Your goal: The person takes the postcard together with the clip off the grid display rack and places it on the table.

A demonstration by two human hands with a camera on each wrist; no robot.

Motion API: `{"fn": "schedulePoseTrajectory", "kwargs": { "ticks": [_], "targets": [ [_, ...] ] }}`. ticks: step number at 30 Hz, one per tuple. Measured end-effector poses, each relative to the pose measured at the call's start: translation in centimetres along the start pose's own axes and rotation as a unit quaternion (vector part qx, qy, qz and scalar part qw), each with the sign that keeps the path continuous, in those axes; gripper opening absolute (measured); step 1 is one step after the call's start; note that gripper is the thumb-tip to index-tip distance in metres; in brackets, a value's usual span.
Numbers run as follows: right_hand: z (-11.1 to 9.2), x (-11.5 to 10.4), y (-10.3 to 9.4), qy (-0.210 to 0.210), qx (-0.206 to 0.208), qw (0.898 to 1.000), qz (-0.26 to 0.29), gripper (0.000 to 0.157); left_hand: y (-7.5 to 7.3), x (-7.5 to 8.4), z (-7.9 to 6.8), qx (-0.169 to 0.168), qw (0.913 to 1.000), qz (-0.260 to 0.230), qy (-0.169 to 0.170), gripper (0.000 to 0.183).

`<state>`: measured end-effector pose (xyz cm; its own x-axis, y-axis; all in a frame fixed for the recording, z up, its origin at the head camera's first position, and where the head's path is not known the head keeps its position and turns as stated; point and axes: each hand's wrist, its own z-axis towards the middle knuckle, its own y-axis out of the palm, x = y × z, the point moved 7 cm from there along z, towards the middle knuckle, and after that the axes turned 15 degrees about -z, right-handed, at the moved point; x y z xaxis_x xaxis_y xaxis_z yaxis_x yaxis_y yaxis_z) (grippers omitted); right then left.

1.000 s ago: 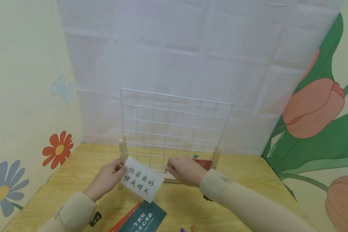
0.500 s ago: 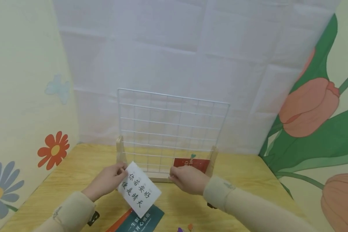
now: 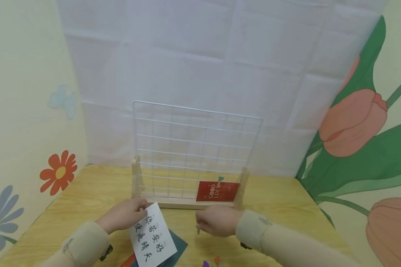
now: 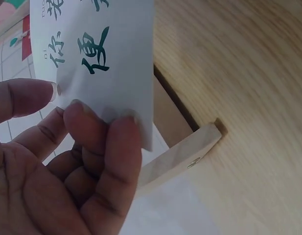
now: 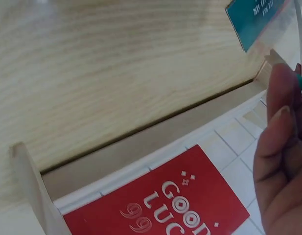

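My left hand point(image 3: 124, 216) pinches a white card point(image 3: 155, 239) by its upper left edge, with black Chinese characters on it. In the left wrist view the thumb and fingertips grip the card point(image 4: 111, 63) at its edge. My right hand point(image 3: 219, 221) pinches a small wooden clothespin point(image 3: 198, 230) that points down; in the right wrist view its pale tip and a bit of green show by the fingertips. Both hands are in front of a white wire grid point(image 3: 187, 148) in a wooden stand point(image 3: 183, 204). A red GOOD LUCK card point(image 3: 208, 191) hangs low on the grid's right, under a green heart clip point(image 3: 220, 179).
On the table point(image 3: 274, 218), a dark green card point(image 3: 178, 248) and an orange-red card point(image 3: 129, 260) lie partly beneath the white card. Small purple point(image 3: 205, 263) and orange clips point(image 3: 217, 260) lie at the front edge. A white cloth point(image 3: 173, 66) hangs behind the grid.
The left hand has lowered the white card and turned it steeper, over the green card. The right hand has come down from the grid, uncovering the red card.
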<state>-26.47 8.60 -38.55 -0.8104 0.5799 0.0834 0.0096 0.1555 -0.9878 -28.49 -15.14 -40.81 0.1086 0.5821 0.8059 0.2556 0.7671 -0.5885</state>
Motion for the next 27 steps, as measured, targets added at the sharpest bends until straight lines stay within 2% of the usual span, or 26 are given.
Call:
{"fn": "schedulePoseTrajectory", "kwargs": {
  "ticks": [7,20,27],
  "targets": [
    [0.0,-0.7,1.3,-0.025,-0.017,0.999,-0.012,0.011,0.5,-0.8,0.2,-0.01,0.9996,0.015,-0.02,0.007],
    [-1.1,-1.0,2.7,-0.047,-0.064,0.997,0.002,0.011,1.5,-1.3,0.3,-0.022,0.999,0.032,-0.023,0.005],
    [-1.8,-1.1,4.3,-0.032,-0.105,0.994,0.013,0.009,2.0,-1.6,0.4,-0.027,0.9982,0.046,-0.027,0.008]
  ]
}}
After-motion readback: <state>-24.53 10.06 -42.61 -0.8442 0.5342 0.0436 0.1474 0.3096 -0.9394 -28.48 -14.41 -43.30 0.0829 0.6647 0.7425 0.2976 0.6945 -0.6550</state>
